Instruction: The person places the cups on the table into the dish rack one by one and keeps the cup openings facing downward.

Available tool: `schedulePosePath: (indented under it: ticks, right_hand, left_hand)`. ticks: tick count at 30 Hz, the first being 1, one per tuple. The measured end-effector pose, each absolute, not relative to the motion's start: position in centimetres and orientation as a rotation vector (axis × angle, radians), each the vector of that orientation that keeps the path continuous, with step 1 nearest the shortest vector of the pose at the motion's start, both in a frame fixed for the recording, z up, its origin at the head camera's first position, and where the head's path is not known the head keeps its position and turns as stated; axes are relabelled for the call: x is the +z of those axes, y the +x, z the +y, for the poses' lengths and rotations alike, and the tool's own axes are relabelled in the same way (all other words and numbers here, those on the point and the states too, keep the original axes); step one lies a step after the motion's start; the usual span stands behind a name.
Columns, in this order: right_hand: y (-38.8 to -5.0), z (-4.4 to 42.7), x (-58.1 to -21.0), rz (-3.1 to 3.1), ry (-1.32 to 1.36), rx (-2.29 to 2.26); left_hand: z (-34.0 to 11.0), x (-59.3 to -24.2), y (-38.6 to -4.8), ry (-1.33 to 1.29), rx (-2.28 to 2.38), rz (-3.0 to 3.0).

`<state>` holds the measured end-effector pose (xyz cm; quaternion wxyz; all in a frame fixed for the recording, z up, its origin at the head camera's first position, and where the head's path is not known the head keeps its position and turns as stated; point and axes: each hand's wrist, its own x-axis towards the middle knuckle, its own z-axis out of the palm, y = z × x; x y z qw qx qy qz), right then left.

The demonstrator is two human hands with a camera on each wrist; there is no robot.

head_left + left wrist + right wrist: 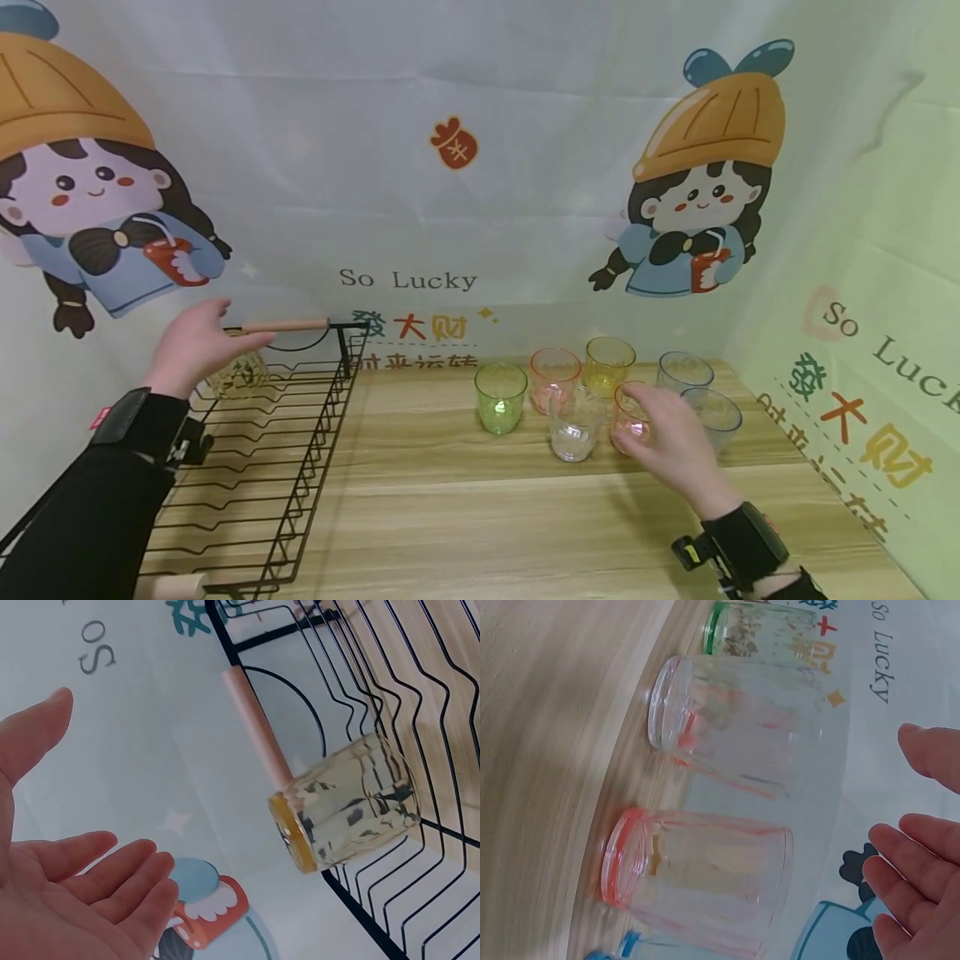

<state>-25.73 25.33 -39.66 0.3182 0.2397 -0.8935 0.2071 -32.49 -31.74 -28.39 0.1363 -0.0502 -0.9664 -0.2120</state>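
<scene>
While left hand [193, 350] hovers by rack [303, 477], right hand [678, 442] by glass [701, 877]

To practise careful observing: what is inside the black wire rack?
A yellowish glass sits at the far end of the rack, partly behind the left hand. Whatever the black sleeve covers cannot be seen.

Right hand [924, 891] up above the red-tinted glass [705, 877], apart from it; thumb spread away from loosely bent fingers. Glass upright on wood-grain tabletop [540, 750]. Clear glass [746, 712] to its left, upright; second reddish glass [735, 782] behind, mostly seen through it. Green-tinted glass [761, 630] farther left. Blue-tinted glass [628, 946] right, cut off. Far side: printed backdrop [870, 765], "So Lucky" lettering.
</scene>
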Motion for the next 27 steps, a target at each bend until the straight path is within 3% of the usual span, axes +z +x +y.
schedulePosePath:
  ticks: [11, 19, 27]
  right_hand:
    - [-26.6, 24.1, -39.5, -2.434, 0.652, 0.438]
    - [-27.2, 23.5, -38.9, -2.501, 0.696, 0.357]
    - [-27.7, 22.9, -39.2, -2.534, 0.740, 0.313]
  left_hand:
    - [-33.2, -31.3, -35.3, -0.274, -0.714, -2.797]
    - [-27.5, -28.4, -30.9, -0.295, -0.743, -2.870]
    - [-25.1, -28.4, -29.1, -0.374, -0.784, -2.868]
